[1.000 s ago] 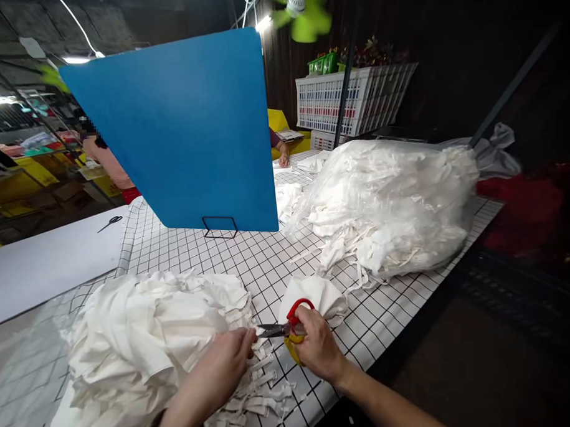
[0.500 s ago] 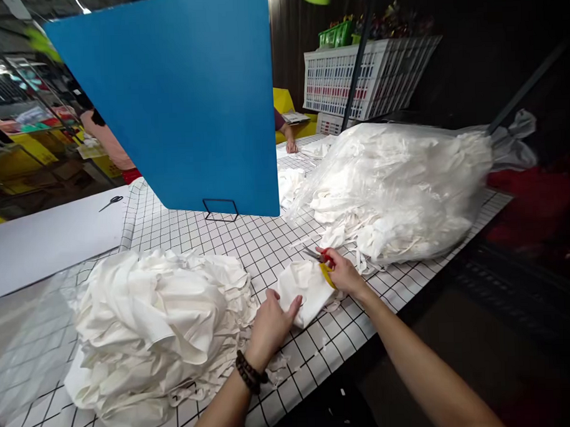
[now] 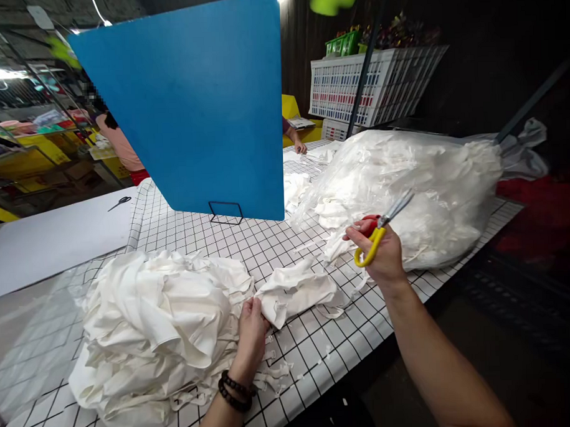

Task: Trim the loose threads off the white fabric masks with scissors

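Observation:
My left hand (image 3: 252,332), with dark beads round its wrist, pinches the near left edge of a white cloth piece (image 3: 299,291) spread on the checked table. Raised to the right of that cloth, my right hand (image 3: 382,253) holds scissors (image 3: 372,243) with one red and one yellow handle loop. Their blades look closed and point up and away to the right. A large heap of white cloth pieces (image 3: 153,318) lies left of my left hand. Beyond my right hand rests a clear plastic bag (image 3: 414,178) full of white cloth, some spilling from its mouth.
A blue board (image 3: 192,111) stands upright on the checked table (image 3: 187,235). Black scissors (image 3: 120,203) lie on a white surface at left. Behind the board are a co-worker's hand (image 3: 300,147) and another person (image 3: 123,144). White crates (image 3: 369,86) stand at the back right.
My right hand has lifted the scissors up and right, away from the cloth, and turned the blades. My left hand has shifted left, and the cloth lies more stretched out.

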